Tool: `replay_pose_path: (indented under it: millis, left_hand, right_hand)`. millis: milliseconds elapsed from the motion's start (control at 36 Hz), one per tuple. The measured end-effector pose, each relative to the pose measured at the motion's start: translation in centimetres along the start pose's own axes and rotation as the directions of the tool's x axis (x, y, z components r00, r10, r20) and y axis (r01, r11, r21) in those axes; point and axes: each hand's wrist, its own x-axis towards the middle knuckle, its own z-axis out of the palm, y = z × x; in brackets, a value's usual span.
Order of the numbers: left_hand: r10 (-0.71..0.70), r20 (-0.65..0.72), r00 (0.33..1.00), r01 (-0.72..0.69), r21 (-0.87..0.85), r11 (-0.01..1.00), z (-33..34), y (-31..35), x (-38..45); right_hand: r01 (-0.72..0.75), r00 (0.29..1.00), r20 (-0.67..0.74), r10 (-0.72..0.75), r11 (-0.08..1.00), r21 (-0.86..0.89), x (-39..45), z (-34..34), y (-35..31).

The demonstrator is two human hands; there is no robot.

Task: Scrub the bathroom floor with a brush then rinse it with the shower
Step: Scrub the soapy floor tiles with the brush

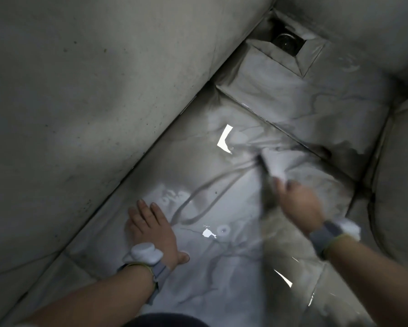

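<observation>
The wet marble-patterned bathroom floor (221, 267) fills the middle of the head view, shiny with water and light glare. My left hand (151, 228) lies flat on the floor with fingers straight and spread, pressing down. My right hand (297, 204) grips a brush (270, 168), which is blurred with motion; its pale head and dark edge touch the floor just beyond my fingers, near a dark grout line. Both wrists wear bands with white devices.
A grey wall (92, 102) runs diagonally along the left of the floor. A recessed square floor drain (286, 42) sits in the far corner. A rounded pale fixture (401, 173) bounds the right side. My dark-clothed knee (165, 320) shows at the bottom edge.
</observation>
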Motion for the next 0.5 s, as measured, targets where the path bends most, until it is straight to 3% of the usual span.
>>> replay_pose_path:
  millis: [56,111,194,222,278,361,417,444,500]
  left_hand:
    - [0.007,-0.005,1.0,-0.007,-0.005,1.0,-0.1,0.0,-0.1]
    - [0.003,-0.012,1.0,-0.003,-0.013,1.0,-0.1,0.1,0.0]
    - [-0.004,-0.031,1.0,0.003,-0.015,1.0,0.2,0.2,0.1]
    - [-0.004,-0.035,0.999,0.003,-0.017,1.0,0.3,0.2,0.2]
    - [-0.012,-0.044,0.999,0.011,-0.012,1.0,0.5,0.3,0.3]
    - [-0.027,-0.04,0.999,0.026,-0.02,0.999,0.7,0.4,0.5]
    - [-0.028,-0.036,0.999,0.027,-0.02,0.999,0.6,0.5,0.6]
    - [-0.03,-0.029,0.999,0.029,-0.017,0.999,0.6,0.5,0.6]
    - [-0.033,-0.016,0.999,0.032,-0.008,0.999,0.3,0.5,0.4]
  right_hand:
    - [0.215,0.974,0.09,-0.208,0.973,-0.079,-5.3,2.1,-3.5]
    - [0.456,0.876,0.243,-0.416,0.879,-0.141,-9.2,3.1,-5.4]
    - [0.618,0.761,0.377,-0.528,0.767,-0.172,-10.4,4.1,-5.5]
    - [0.616,0.763,0.374,-0.527,0.769,-0.172,-9.7,4.1,-5.2]
    - [0.507,0.84,0.293,-0.458,0.853,-0.121,-6.3,3.9,-3.8]
    - [0.083,0.991,0.105,-0.083,0.997,0.009,1.1,0.5,-1.5]
    - [-0.111,0.993,0.055,0.108,0.992,0.055,4.3,-1.7,-0.8]
    - [-0.118,0.993,0.038,0.116,0.992,0.046,4.6,-2.0,-1.3]
    - [0.008,1.0,0.016,-0.008,1.0,0.009,2.5,-0.9,-3.2]
